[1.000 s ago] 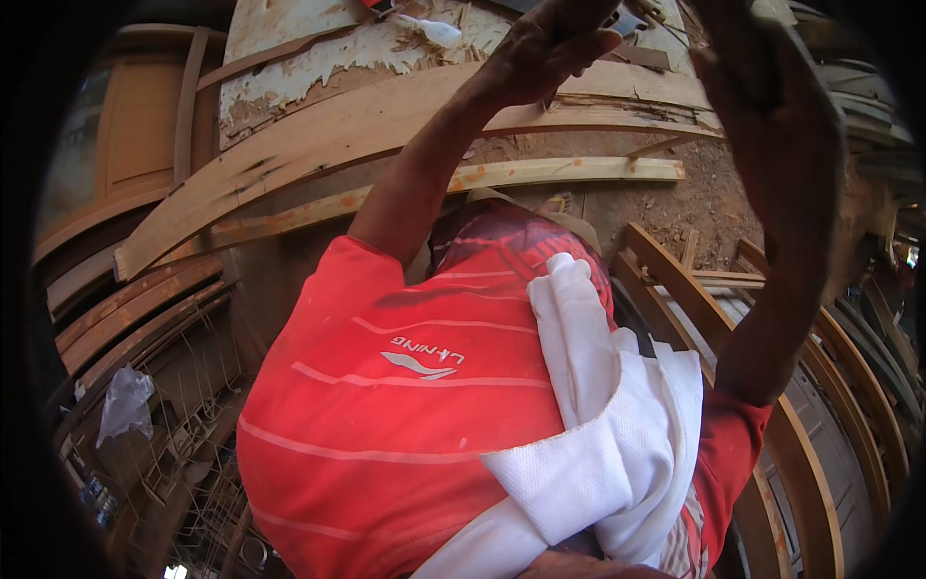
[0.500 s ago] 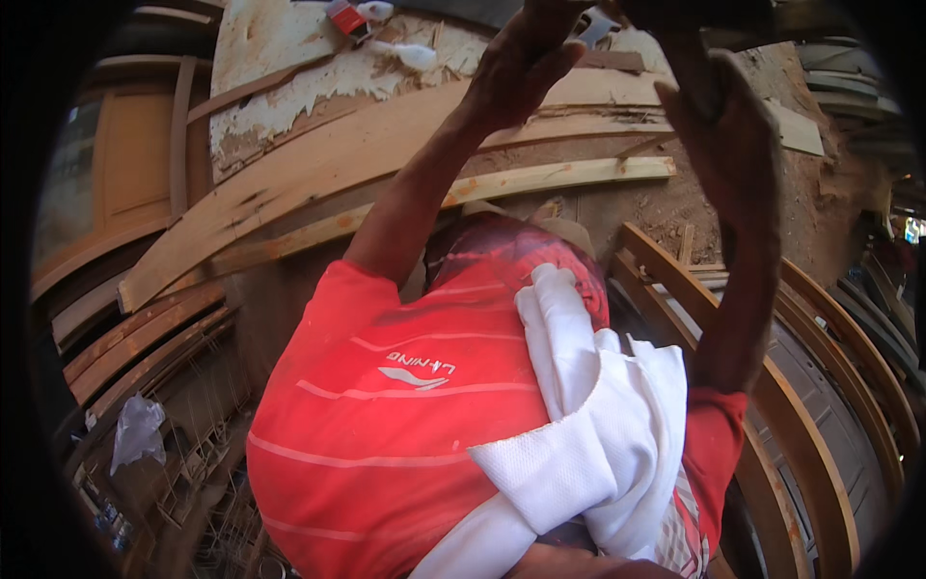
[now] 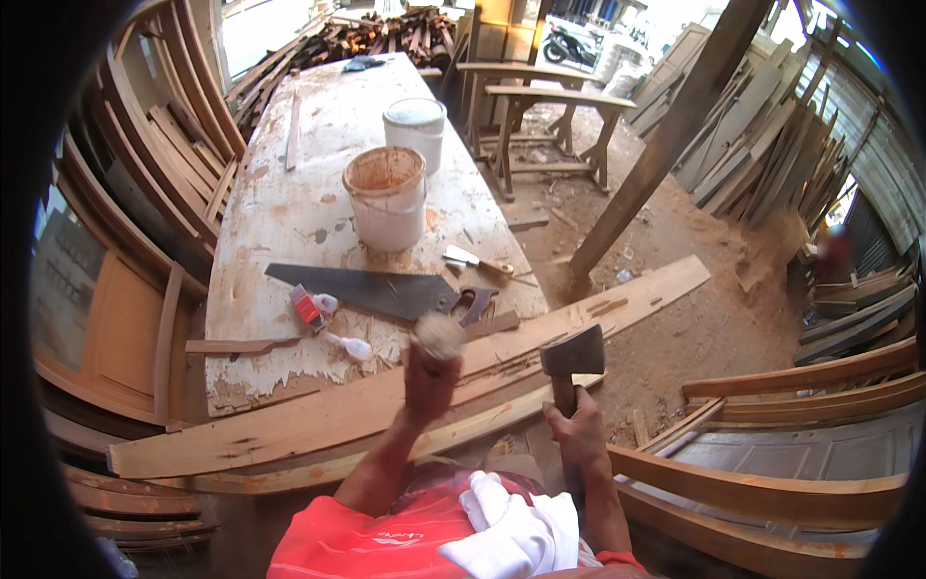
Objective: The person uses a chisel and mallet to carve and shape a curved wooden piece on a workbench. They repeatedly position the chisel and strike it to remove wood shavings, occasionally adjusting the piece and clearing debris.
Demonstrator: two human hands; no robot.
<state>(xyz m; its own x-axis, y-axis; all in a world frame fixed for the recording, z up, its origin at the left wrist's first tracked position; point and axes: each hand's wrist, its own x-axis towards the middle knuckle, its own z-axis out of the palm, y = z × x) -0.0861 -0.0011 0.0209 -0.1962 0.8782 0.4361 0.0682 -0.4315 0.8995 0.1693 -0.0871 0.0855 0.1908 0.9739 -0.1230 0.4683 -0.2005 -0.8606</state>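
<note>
My right hand (image 3: 576,425) is wrapped round the handle of a hatchet (image 3: 573,353), its dark metal head upright above my fist. Raised over the table's near edge, my left hand (image 3: 430,386) is closed round a light brown, round-ended thing (image 3: 441,336), too blurred to name. Just beyond it lies a handsaw (image 3: 376,292) with a dark blade. Red and white small bottles (image 3: 311,309) rest beside the saw. Below both hands, a long wide plank (image 3: 289,425) and a narrower batten (image 3: 521,407) run across in front of the table.
Two white buckets (image 3: 386,217) stand on the paint-stained table (image 3: 289,212), near a wood-handled flat blade (image 3: 477,261). A slanting post (image 3: 666,145) rises right of the table. Wooden frames (image 3: 762,473) lie at lower right. Stacked boards (image 3: 762,135) lean at far right.
The view has tilted up from my torso to the table and yard. Both hands now appear lower, with the hatchet head and the left hand's round-ended thing in plain sight.
</note>
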